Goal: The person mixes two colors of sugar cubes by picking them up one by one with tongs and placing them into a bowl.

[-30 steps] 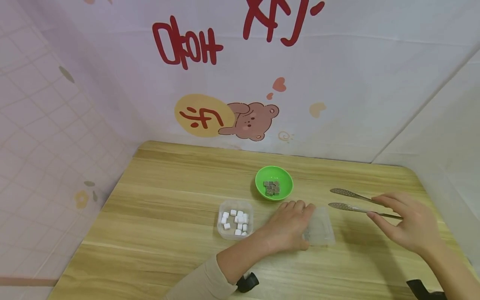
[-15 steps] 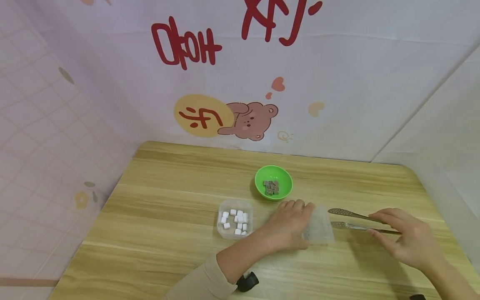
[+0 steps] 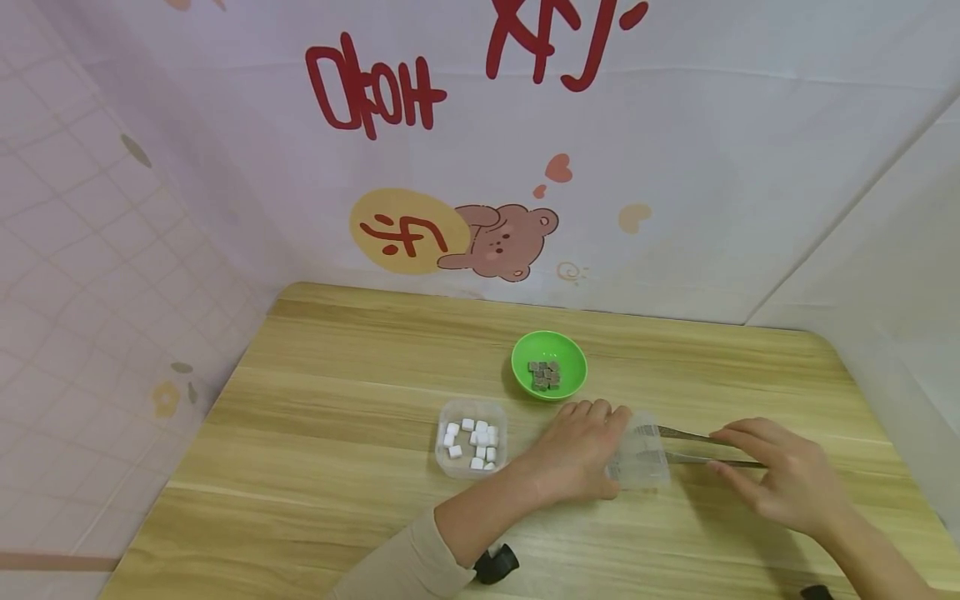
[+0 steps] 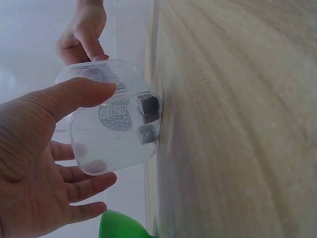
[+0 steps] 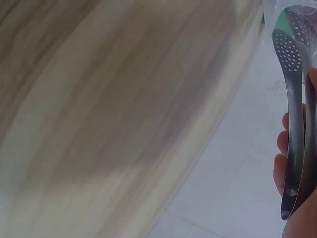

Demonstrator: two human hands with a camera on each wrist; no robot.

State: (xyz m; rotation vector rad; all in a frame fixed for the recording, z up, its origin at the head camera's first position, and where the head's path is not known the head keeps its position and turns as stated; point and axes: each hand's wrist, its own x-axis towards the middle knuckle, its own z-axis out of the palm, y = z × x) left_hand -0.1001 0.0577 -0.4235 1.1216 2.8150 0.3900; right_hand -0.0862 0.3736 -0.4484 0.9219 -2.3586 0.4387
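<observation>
My left hand (image 3: 573, 457) grips a clear plastic box (image 3: 647, 475) tipped on its side, its mouth facing right. In the left wrist view, a few dark grey cubes (image 4: 147, 134) lie against its lower wall, close to the table. Metal tongs (image 3: 688, 434) with perforated tips are pinched between thumb and fingers of my right hand (image 3: 787, 475). Their two arms stand apart, and the tips reach into the box's mouth. One perforated tip (image 4: 115, 119) shows through the clear plastic, left of the cubes, with nothing between the tips.
Behind the box stands a green bowl (image 3: 551, 343) with several grey-brown cubes. To the left, another clear box (image 3: 441, 421) holds several white cubes. The wooden table (image 3: 337, 375) ends at a printed cloth backdrop (image 3: 675, 150). A black strap piece (image 3: 497, 565) lies below my left forearm.
My right hand has come down and moved left, bringing the tongs from beside the box into its mouth. My left hand keeps its grip and stays in place.
</observation>
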